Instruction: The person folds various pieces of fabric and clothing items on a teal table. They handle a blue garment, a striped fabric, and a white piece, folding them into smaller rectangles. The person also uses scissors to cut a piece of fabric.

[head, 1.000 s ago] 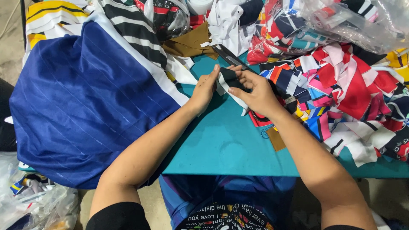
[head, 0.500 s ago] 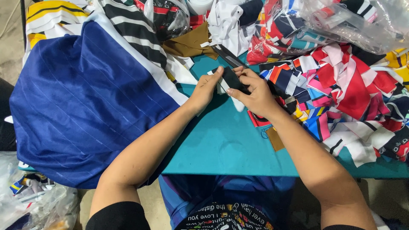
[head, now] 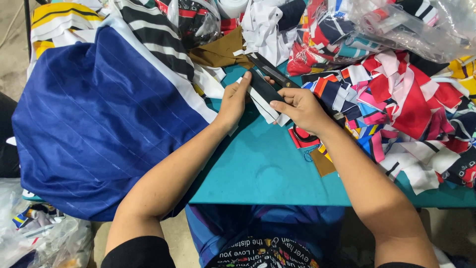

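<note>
Teal tabletop (head: 267, 168) filled the middle of my view, crowded on every side with cloth. Both hands met above its far part, holding a short stack of narrow fabric strips (head: 264, 94), black on top with white beneath. My left hand (head: 233, 101) pinched the stack's left end, thumb on top and fingers curled under. My right hand (head: 300, 109) closed on the right end in the same pinch. Just beyond the strips lay dark scissors (head: 270, 69). Left of the grip spread a large blue garment (head: 94, 124) with white edging, and beyond it striped black-and-white cloth (head: 148, 34). Right of the grip sat a heap of red, white, navy and pink offcuts (head: 401, 99). Farther off to the right lay a clear plastic bag (head: 411, 25) of fabric, and another crumpled clear bag (head: 49, 243) sat on the floor, near left.
</note>
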